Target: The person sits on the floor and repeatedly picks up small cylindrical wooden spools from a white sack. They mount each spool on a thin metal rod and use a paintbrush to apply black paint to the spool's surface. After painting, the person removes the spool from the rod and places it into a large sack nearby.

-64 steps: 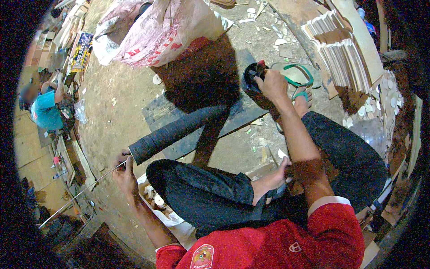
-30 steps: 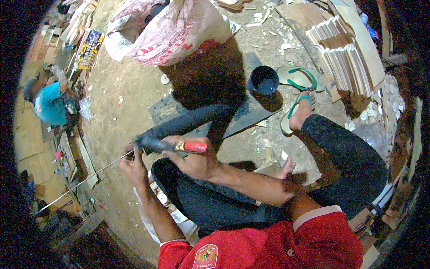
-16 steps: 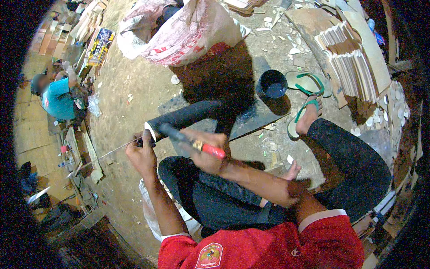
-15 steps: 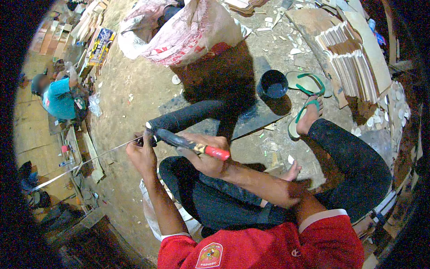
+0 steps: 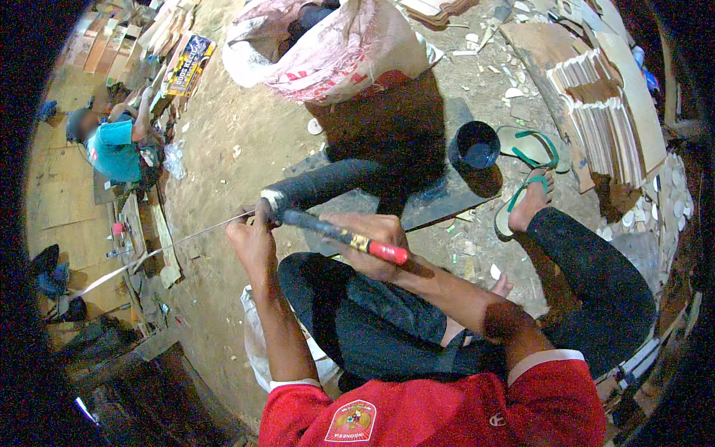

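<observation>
Head view: left hand (image 5: 252,244) pinches a thin rod (image 5: 208,229) beside the black roll (image 5: 328,184); right hand (image 5: 380,231) clasps a red-ended tool (image 5: 339,234). A black cup (image 5: 460,159) stands near the board (image 5: 447,206)'s right corner.

our black cylinder (image 5: 328,183) is long and matte, lying at a slant with its near end low on the left and the far end up to the right, lost in dark shade. that near end shows a whitish patch, the rest we see is black. the paintbrush (image 5: 346,237) is slanted too, black along most of its length, gold band, bright red butt at lower right, dark tip right by the cylinder's near end; we can't tell if they touch. our thin pale rod (image 5: 171,246) runs down-left from there, blurry toward its far end.
</observation>
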Demonstrator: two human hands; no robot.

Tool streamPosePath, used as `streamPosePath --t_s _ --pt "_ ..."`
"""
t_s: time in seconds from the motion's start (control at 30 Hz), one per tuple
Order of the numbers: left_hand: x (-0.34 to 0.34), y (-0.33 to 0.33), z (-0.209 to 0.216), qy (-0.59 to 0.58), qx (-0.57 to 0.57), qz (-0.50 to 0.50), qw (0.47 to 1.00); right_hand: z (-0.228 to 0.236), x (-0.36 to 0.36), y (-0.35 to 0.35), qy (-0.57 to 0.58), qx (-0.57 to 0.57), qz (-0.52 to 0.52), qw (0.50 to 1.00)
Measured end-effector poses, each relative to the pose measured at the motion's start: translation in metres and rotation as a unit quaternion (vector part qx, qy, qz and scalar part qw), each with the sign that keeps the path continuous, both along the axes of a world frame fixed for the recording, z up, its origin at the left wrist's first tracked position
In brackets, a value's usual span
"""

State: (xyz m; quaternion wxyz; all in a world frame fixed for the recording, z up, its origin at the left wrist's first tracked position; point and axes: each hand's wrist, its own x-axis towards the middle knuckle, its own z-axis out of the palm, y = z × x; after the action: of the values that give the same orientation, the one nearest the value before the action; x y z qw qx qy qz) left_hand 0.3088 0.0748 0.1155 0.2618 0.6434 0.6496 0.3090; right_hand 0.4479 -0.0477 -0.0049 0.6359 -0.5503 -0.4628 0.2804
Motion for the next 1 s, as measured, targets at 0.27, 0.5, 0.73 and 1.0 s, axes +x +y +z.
streamPosePath --t_s 0.27,0.5,0.73,1.0 --pt "-0.014 0.003 0.008 0.004 -0.026 -0.062 0.998 -0.059 0.082 0.006 -0.053 -0.304 -0.210 0.928" --pt "-0.010 -0.002 -0.003 -0.045 0.014 -0.105 0.993 0.056 0.018 0.010 0.064 -0.070 -0.040 0.995" --pt "-0.006 -0.004 -0.008 -0.048 0.021 -0.101 0.993 0.119 0.042 0.029 0.030 -0.085 -0.027 0.996" --pt "-0.005 0.002 -0.011 0.000 0.058 -0.098 0.994 0.102 0.039 0.002 0.016 -0.139 -0.012 0.990"
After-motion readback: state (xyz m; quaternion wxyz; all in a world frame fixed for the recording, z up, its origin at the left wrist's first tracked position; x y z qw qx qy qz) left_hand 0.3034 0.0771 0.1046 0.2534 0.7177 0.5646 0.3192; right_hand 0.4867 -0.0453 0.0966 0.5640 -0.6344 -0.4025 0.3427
